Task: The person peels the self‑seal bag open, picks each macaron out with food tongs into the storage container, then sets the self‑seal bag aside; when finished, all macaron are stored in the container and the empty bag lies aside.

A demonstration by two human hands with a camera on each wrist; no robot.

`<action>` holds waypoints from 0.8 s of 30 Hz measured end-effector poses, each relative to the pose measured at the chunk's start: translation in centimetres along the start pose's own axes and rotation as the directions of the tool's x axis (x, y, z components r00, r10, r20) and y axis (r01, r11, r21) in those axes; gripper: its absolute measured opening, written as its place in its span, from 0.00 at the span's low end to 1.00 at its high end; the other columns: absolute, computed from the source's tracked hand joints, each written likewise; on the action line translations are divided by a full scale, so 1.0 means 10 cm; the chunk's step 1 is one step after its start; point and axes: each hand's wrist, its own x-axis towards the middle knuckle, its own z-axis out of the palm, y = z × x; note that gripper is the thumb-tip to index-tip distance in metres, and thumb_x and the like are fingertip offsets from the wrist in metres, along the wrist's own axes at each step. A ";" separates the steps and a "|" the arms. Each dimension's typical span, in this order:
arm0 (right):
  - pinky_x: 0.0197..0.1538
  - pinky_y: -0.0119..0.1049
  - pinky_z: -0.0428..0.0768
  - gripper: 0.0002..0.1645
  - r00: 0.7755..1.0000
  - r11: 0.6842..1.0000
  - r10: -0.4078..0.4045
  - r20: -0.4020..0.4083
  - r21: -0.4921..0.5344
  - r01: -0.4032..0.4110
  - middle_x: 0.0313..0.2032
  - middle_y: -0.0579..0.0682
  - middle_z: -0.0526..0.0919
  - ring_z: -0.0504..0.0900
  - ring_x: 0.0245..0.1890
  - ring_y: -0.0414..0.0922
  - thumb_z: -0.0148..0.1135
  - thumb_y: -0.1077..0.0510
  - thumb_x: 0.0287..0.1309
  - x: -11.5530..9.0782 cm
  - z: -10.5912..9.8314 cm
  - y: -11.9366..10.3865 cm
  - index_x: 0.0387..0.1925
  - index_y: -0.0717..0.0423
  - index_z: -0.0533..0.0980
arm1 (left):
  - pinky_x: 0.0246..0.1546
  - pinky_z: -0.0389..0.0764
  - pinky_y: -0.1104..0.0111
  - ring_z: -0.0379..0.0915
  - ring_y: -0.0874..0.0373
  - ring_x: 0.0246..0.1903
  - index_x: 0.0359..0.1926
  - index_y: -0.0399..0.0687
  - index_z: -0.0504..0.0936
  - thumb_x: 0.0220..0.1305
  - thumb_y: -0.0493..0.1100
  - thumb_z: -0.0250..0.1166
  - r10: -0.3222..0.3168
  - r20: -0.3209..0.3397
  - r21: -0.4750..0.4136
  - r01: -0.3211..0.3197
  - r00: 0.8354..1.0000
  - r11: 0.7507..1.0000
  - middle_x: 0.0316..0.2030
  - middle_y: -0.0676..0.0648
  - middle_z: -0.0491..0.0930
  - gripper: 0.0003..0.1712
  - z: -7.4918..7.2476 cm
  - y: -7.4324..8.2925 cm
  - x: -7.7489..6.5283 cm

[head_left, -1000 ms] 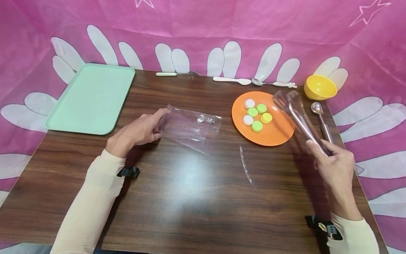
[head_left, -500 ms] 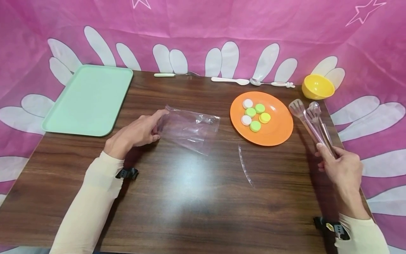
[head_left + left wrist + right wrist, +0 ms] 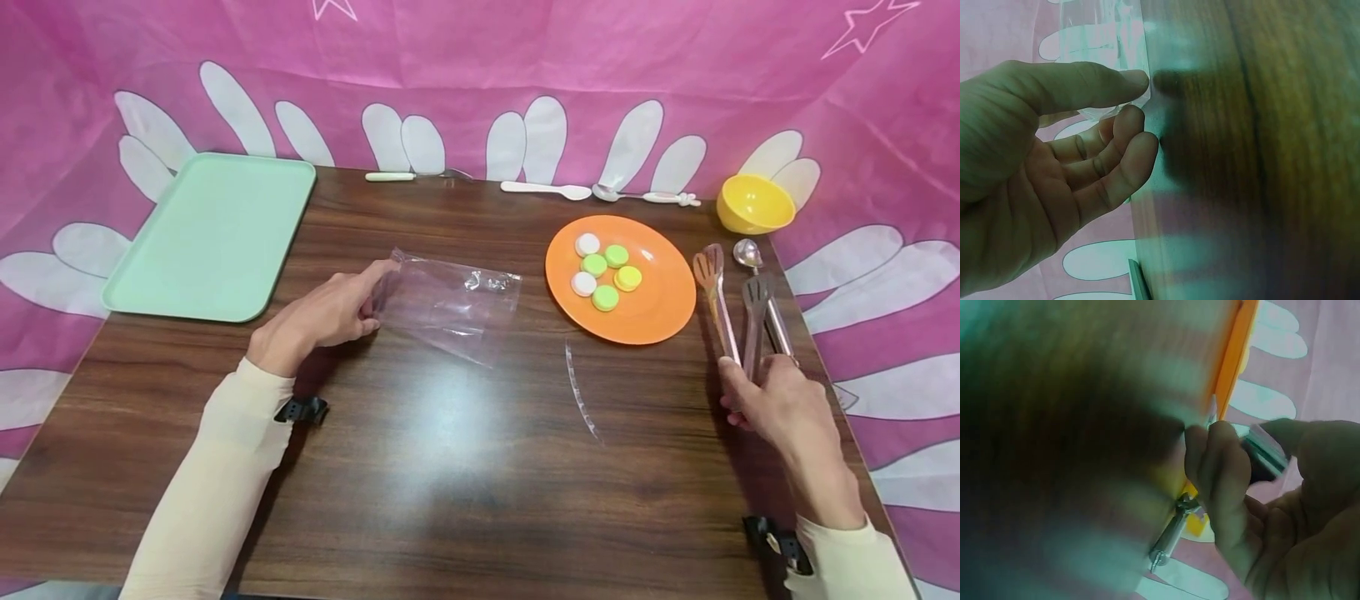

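Observation:
My right hand (image 3: 783,408) grips metal tongs (image 3: 717,312) by the handle end. The two slotted heads of the tongs stand spread, low over the table between the orange plate (image 3: 660,312) and a metal scoop (image 3: 776,321). In the right wrist view, bent fingers partly hide the tongs' handle (image 3: 1266,453). A clear plastic bag (image 3: 457,308) lies flat in mid-table. At its left edge my left hand (image 3: 326,312) rests, the index finger stretched onto the bag's corner. The left wrist view shows the thumb (image 3: 1104,87) beside the bag, the other fingers loosely bent.
Several small white, green and yellow macaron-like rounds (image 3: 606,297) lie on the plate. A thin clear strip (image 3: 577,387) sits nearer me. Far left is a mint tray (image 3: 217,237); a yellow bowl (image 3: 753,206) stands back right. Cutlery, including a white spoon (image 3: 543,190), lines the back edge.
The tongs have come down from above the plate's right side to beside it, first swinging right, then slightly left and nearer me. My left hand and the bag have stayed put.

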 end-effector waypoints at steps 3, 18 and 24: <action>0.26 0.41 0.71 0.41 0.996 0.997 0.029 0.078 -0.074 -0.023 0.17 0.44 0.86 0.86 0.28 0.58 0.47 0.28 0.77 -0.02 -0.02 -0.03 0.41 0.65 0.75 | 0.38 0.80 0.59 0.77 0.52 0.32 0.77 0.49 0.60 0.66 0.29 0.72 -0.002 0.000 -0.001 0.002 1.000 1.000 0.35 0.42 0.80 0.45 0.00 0.01 0.00; 0.32 0.54 0.78 0.51 0.955 0.976 0.141 0.260 -0.198 -0.090 0.14 0.44 0.84 0.83 0.27 0.55 0.41 0.20 0.74 -0.24 0.03 -0.21 0.14 0.53 0.80 | 0.41 0.81 0.57 0.78 0.52 0.34 0.78 0.47 0.61 0.65 0.29 0.72 -0.001 0.005 -0.004 0.001 1.000 1.000 0.35 0.42 0.81 0.45 0.00 0.01 -0.02; 0.32 0.53 0.79 0.51 0.947 0.974 0.175 0.268 -0.189 -0.126 0.14 0.44 0.83 0.82 0.27 0.54 0.44 0.18 0.72 -0.35 0.05 -0.21 0.15 0.52 0.81 | 0.40 0.80 0.59 0.78 0.52 0.34 0.78 0.48 0.61 0.66 0.29 0.71 -0.008 0.012 -0.006 0.008 1.000 1.000 0.36 0.42 0.81 0.44 -0.01 0.02 -0.01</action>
